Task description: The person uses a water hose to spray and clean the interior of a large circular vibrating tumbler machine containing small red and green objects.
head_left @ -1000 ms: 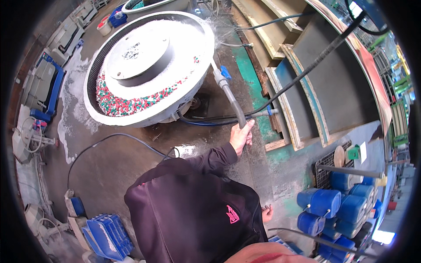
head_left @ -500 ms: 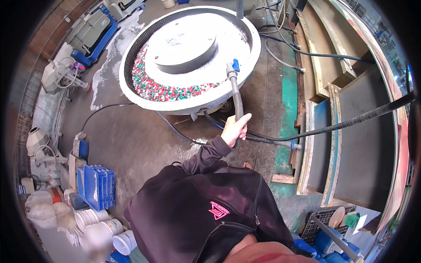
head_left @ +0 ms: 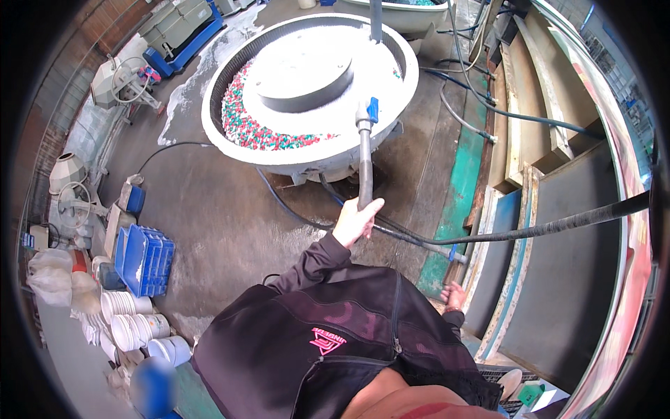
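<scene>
We see the left hand (head_left: 357, 222) wrapped around the lower end of a grey pipe (head_left: 366, 167), fingers and thumb closed on it, on the near side of the round tub, our landmark. We trace the pipe upward from the fist to a fitting with a blue valve handle (head_left: 373, 109), which overlaps the near right part of the tub's rim in our view; we cannot tell whether it touches. The right hand (head_left: 455, 296) hangs nearer to us than the tub and off to its right, beside the wooden-edged troughs (head_left: 513, 129); we record the fingers as partly curled and cannot tell whether they hold anything. Inside the tub (head_left: 279, 160) we find red, green and white pellets (head_left: 272, 137) along the near left of the ring, a bright white layer over much of the remainder, and a raised round hub (head_left: 307, 96) with a dark side in the centre. To the right of the tub, on its near side, we log a thick dark ribbed hose (head_left: 558, 225) crossing in front of the troughs. On the near left of the tub, well apart from it, we note a blue crate (head_left: 150, 262) and, nearer to us, stacked white buckets (head_left: 134, 331).
</scene>
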A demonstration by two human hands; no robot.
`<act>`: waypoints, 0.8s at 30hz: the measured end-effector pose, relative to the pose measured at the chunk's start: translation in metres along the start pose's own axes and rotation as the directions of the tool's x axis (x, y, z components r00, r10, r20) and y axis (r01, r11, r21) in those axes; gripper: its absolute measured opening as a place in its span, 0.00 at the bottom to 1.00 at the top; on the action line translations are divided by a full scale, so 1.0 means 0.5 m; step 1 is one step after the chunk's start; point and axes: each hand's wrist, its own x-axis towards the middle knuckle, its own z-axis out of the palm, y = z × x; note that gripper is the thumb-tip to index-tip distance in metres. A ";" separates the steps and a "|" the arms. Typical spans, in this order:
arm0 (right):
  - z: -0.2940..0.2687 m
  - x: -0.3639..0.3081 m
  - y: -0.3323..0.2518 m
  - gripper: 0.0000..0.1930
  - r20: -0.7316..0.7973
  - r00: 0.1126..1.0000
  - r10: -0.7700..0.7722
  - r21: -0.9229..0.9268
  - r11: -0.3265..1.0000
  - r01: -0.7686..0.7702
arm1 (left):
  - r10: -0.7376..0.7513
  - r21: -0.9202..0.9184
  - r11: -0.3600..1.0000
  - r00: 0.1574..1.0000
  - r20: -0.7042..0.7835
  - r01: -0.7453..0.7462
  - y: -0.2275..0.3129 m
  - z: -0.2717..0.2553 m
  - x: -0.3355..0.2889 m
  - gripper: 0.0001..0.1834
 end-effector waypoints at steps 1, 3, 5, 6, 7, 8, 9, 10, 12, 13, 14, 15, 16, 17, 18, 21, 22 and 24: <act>0.001 0.007 0.029 0.12 0.063 0.997 0.033 -0.094 0.995 -0.028 | 0.025 0.006 1.000 0.999 -0.028 -0.025 -0.001 0.006 0.003 0.17; 0.028 -0.032 0.068 0.11 0.106 0.988 0.112 -0.253 0.964 -0.082 | 0.060 -0.028 0.998 0.997 -0.054 -0.062 0.003 0.007 0.002 0.16; 0.043 -0.072 0.096 0.11 0.142 0.975 0.169 -0.417 0.904 -0.096 | 0.107 -0.055 0.992 0.993 -0.046 -0.110 0.014 0.016 -0.012 0.15; 0.034 -0.070 0.106 0.12 0.157 0.970 0.186 -0.432 0.896 -0.102 | 0.117 -0.050 0.992 0.992 -0.053 -0.119 0.019 0.024 -0.008 0.15; 0.028 -0.069 0.121 0.12 0.175 0.963 0.204 -0.442 0.891 -0.109 | 0.127 -0.056 0.990 0.990 -0.053 -0.130 0.023 0.031 -0.003 0.15; 0.017 -0.062 0.126 0.12 0.190 0.958 0.215 -0.438 0.892 -0.114 | 0.144 -0.065 0.987 0.988 -0.055 -0.148 0.030 0.035 0.001 0.15; 0.003 -0.051 0.129 0.12 0.194 0.956 0.218 -0.424 0.898 -0.119 | 0.160 -0.068 0.984 0.985 -0.061 -0.164 0.030 0.035 0.007 0.15; -0.010 -0.041 0.134 0.12 0.197 0.954 0.228 -0.409 0.903 -0.131 | 0.160 -0.074 0.983 0.984 -0.079 -0.166 0.027 0.032 0.013 0.15; -0.035 -0.025 0.131 0.13 0.188 0.952 0.243 -0.353 0.921 -0.166 | 0.159 -0.107 0.980 0.983 -0.094 -0.168 0.024 0.032 0.025 0.16; -0.047 -0.014 0.127 0.13 0.183 0.950 0.252 -0.313 0.931 -0.187 | 0.162 -0.131 0.975 0.979 -0.128 -0.179 0.026 0.033 0.029 0.17; -0.060 -0.009 0.127 0.13 0.174 0.949 0.264 -0.272 0.939 -0.212 | 0.179 -0.136 0.971 0.973 -0.145 -0.199 0.022 0.027 0.034 0.17; -0.073 -0.001 0.124 0.13 0.168 0.947 0.273 -0.224 0.946 -0.233 | 0.195 -0.141 0.966 0.967 -0.163 -0.219 0.020 0.022 0.039 0.17; -0.082 0.008 0.122 0.14 0.168 0.945 0.279 -0.182 0.951 -0.248 | 0.206 -0.131 0.963 0.958 -0.199 -0.234 0.023 0.018 0.048 0.17; -0.092 0.012 0.123 0.14 0.167 0.944 0.284 -0.146 0.954 -0.261 | 0.225 -0.106 0.963 0.953 -0.201 -0.249 0.030 0.010 0.051 0.17; -0.102 0.015 0.123 0.14 0.167 0.943 0.289 -0.104 0.956 -0.275 | 0.213 -0.117 0.963 0.952 -0.219 -0.242 0.038 0.007 0.055 0.18; -0.128 0.016 0.130 0.15 0.181 0.938 0.295 -0.005 0.954 -0.299 | 0.188 -0.158 0.964 0.966 -0.175 -0.216 0.042 0.011 0.052 0.18; -0.134 0.015 0.135 0.15 0.179 0.940 0.291 0.026 0.953 -0.300 | 0.145 -0.142 0.975 0.976 -0.162 -0.168 0.040 0.021 0.048 0.19; -0.147 -0.003 0.132 0.16 0.151 0.946 0.287 0.007 0.957 -0.291 | 0.113 -0.123 0.984 0.987 -0.115 -0.127 0.010 0.043 0.033 0.17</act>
